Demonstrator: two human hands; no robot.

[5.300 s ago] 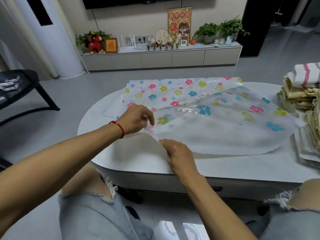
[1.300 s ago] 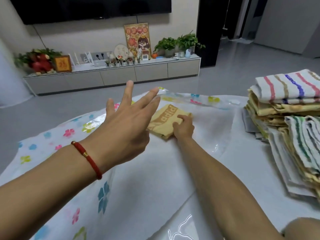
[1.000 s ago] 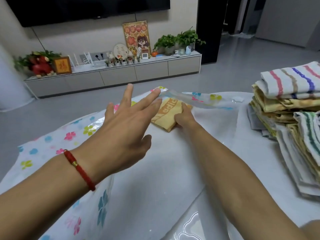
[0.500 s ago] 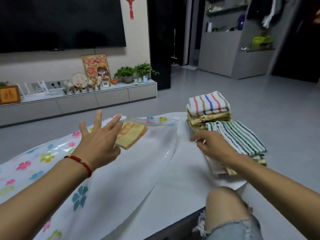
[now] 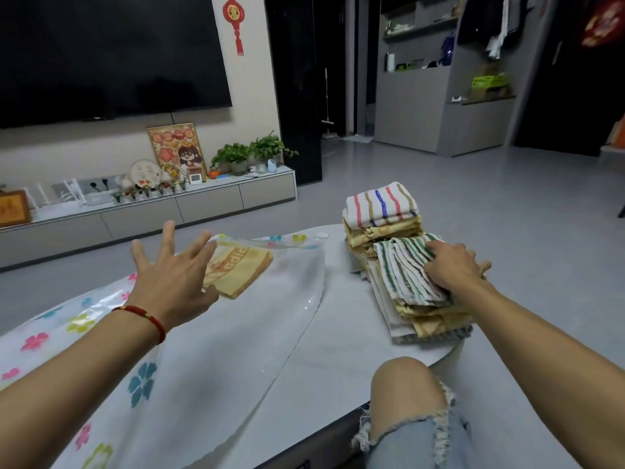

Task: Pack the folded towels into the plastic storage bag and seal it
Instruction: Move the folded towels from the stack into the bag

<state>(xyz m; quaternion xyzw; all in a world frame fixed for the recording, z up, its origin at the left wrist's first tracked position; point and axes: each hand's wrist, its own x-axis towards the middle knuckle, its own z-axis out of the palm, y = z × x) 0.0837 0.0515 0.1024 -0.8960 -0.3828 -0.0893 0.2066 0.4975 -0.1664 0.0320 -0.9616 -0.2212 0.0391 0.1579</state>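
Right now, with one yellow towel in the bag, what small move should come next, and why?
Probably close the right hand on the green-striped towel it rests on and lift it. That towel tops the nearer pile, and the left hand, fingers spread, holds the storage bag open beside the yellow towel.

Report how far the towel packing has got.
Done: one yellow towel lies inside the storage bag. In hand: the right hand rests on the green-striped towel; the left hand hovers open at the bag. Left: both towel stacks, then sealing.
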